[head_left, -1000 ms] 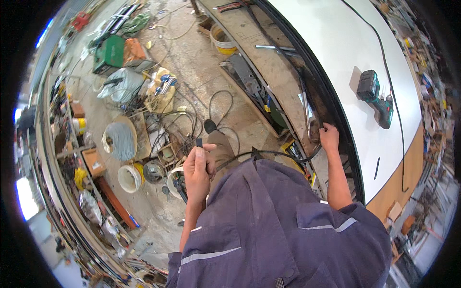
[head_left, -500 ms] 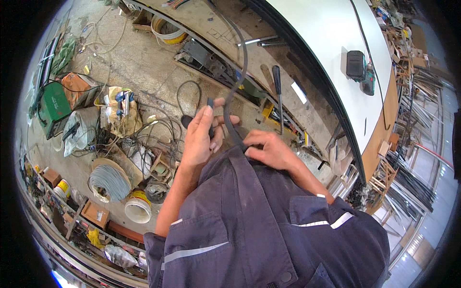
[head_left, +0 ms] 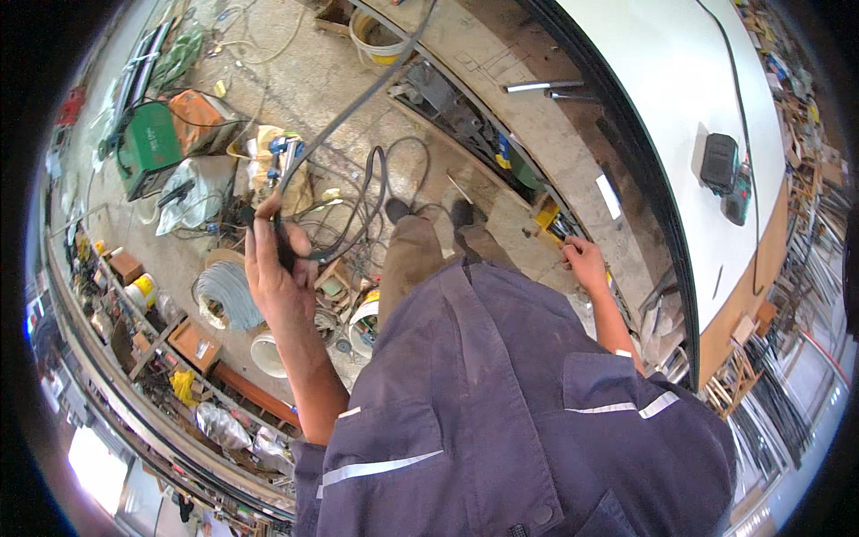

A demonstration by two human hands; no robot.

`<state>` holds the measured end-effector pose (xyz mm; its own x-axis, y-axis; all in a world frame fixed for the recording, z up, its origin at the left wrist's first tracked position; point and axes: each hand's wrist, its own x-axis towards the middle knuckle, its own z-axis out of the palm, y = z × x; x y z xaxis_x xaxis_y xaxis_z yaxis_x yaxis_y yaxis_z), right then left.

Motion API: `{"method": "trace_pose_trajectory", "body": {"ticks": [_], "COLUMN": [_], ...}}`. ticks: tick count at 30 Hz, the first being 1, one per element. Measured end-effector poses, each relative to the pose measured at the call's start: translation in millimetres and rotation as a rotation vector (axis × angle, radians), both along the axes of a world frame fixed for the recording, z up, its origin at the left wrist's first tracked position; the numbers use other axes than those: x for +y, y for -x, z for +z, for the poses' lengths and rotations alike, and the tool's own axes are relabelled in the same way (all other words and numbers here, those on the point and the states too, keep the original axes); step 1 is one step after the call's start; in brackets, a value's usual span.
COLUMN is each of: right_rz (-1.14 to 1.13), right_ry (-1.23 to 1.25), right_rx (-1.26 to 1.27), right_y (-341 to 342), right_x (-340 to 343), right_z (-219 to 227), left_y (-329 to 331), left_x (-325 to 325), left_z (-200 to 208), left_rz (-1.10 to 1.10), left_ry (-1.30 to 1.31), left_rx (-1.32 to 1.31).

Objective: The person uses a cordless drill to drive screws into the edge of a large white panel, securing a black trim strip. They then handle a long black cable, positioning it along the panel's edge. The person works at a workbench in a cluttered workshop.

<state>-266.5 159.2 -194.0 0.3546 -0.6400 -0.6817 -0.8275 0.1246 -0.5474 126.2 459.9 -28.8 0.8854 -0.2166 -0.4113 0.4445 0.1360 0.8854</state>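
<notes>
My left hand [head_left: 282, 268] is raised on the left, its fingers closed round a dark flexible strip [head_left: 358, 100], which looks like rubber. From the hand one length runs up to the top edge, while another hangs in a loop [head_left: 379, 166] over the floor. Part of what the fingers grip is hidden by the hand. My right hand [head_left: 586, 266] is apart from the strip, low on the right beside the bench edge. Its fingers are bent together, and whatever they hold, if anything, I cannot make out.
A white-topped table [head_left: 653, 80] with a cordless drill [head_left: 735, 192] stands on the right. Tangled cables, a coil of grey cable [head_left: 234, 295], a green box [head_left: 148, 148] and several buckets crowd the floor at left. A low metal frame [head_left: 465, 112] crosses ahead of my feet.
My left hand has moved left with the strip, stretching it across the view. The right hand has let go of the strip and moved right. The long black-handled tool no longer shows where it lay.
</notes>
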Motion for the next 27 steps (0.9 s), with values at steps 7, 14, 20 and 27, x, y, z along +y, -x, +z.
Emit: {"method": "trace_pose_trajectory", "body": {"ticks": [7, 14, 20, 27], "right_rz": [0.132, 0.216, 0.254, 0.350], "right_ry": [-0.330, -0.319, -0.330, -0.364], "right_rx": [0.030, 0.049, -0.033, -0.042], "right_y": [-3.1, 12.6, -56.5, -108.3], "right_x": [-12.7, -20.9, -8.6, 19.3], "right_z": [-36.8, -65.3, -24.0, -23.5], "left_y": [49.9, 83.6, 84.2, 75.0], "left_x": [32.1, 23.4, 22.5, 29.2], "left_z": [-4.2, -26.9, -20.4, -36.2], "left_rz": [0.108, 0.020, -0.145, -0.224], "left_ry": [-0.078, -0.232, -0.179, -0.133], "left_rx": [-0.025, 0.017, 0.060, 0.084]}}
